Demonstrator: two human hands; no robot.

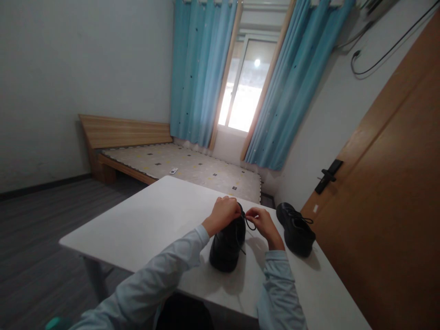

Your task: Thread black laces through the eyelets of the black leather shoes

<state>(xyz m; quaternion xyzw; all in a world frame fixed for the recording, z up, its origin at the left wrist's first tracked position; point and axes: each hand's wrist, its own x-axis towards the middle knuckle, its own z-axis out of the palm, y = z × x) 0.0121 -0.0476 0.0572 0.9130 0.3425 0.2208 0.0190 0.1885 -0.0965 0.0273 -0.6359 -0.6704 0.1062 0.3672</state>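
While the left hand [224, 211] is pinching the top of the near black leather shoe [227, 245] on the white table [144, 224], steadying it, the right hand [263, 223] is clamping thumb and fingertips on its thin black lace [250, 224], drawn rightward, and a second matching shoe [296, 229] is lying just right.

Blue curtains [199, 68] beside bright window [242, 87], wooden bed [154, 156], grey floor [37, 229].

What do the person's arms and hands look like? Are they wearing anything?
Both arms are covered by long, pale blue-green sleeves of soft cloth that end at the wrists. The left hand and right hand are bare: no gloves, and no rings or watch that I can see. The sleeves look plain, with no markings.
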